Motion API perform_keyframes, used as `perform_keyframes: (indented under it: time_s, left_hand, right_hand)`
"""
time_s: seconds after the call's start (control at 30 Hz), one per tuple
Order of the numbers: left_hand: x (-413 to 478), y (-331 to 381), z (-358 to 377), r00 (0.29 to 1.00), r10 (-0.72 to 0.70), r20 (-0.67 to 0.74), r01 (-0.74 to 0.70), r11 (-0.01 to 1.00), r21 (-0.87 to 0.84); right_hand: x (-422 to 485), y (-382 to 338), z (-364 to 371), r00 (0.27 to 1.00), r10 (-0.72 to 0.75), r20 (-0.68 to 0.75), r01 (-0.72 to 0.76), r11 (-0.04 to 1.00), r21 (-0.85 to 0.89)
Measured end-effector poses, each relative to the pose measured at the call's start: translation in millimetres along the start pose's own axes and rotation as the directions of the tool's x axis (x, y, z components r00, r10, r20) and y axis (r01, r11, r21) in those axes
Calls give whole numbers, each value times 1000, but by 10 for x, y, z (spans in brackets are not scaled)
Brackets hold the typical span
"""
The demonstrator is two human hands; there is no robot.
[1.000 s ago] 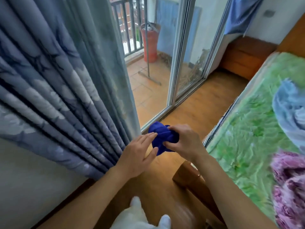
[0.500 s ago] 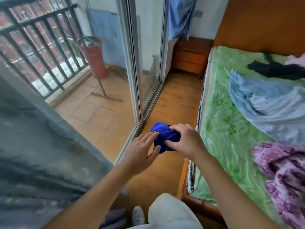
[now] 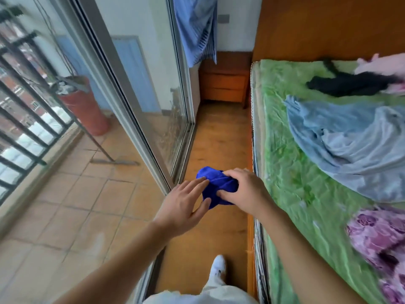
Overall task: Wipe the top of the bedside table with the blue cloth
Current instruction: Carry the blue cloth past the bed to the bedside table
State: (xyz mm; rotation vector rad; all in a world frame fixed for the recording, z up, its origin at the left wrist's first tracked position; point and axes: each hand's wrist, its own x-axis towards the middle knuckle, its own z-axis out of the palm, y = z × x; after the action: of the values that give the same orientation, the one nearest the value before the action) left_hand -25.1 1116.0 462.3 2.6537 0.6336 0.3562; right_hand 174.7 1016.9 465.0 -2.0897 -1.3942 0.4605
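Observation:
A bunched blue cloth point(image 3: 215, 186) is held at chest height over the wooden floor. My right hand point(image 3: 245, 190) is shut on its right side. My left hand point(image 3: 185, 204) rests flat against the cloth's left side with fingers spread, touching it without gripping. The wooden bedside table point(image 3: 224, 81) with drawers stands at the far end of the narrow aisle, in the corner between the glass door and the bed. Its top is partly hidden in shadow under a hanging blue curtain point(image 3: 197, 29).
A bed with a green sheet point(image 3: 291, 172) runs along the right, strewn with grey-blue, black and purple fabrics. A sliding glass door point(image 3: 157, 88) lines the left, with a tiled balcony, red pot point(image 3: 84, 105) and railing beyond. My white shoe point(image 3: 218, 267) stands in the aisle.
The view has swung right, away from the patterned curtain, toward the aisle and the bedside table. Both hands stay on the blue cloth in the same hold.

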Motion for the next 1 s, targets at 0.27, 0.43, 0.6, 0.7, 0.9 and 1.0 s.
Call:
perform_keyframes:
  time_s: [0.27,0.43,0.6,0.7,0.9,1.0]
  left_hand:
    - [1296,-480,-197,1000,4,-31,-5,999,-32]
    - [2218,-942,-109,999,42,-1,-42,998,-45]
    - [3236,-1457,-116,996,90,13,-89,994,-67]
    - [3870,-1708,-189,992,117,38,-114,991,-70]
    - [5073,-2018,-231,978,182,101,-178,983,-51]
    - [5722,-2174,-105,970,205,133,-203,979,-29]
  right_hand:
    - [1369,176,-363,1000,-25,-15,25,999,-39]
    - [2269,512,-425,1000,13,-4,-13,998,-56]
    - [3270,759,-560,997,69,-31,-71,995,-72]
    - [3826,873,-669,993,100,-64,-103,993,-52]
    - [4797,1239,-989,982,150,-113,-153,988,-19]
    - [5325,1584,-1113,978,169,-126,-172,985,-13]
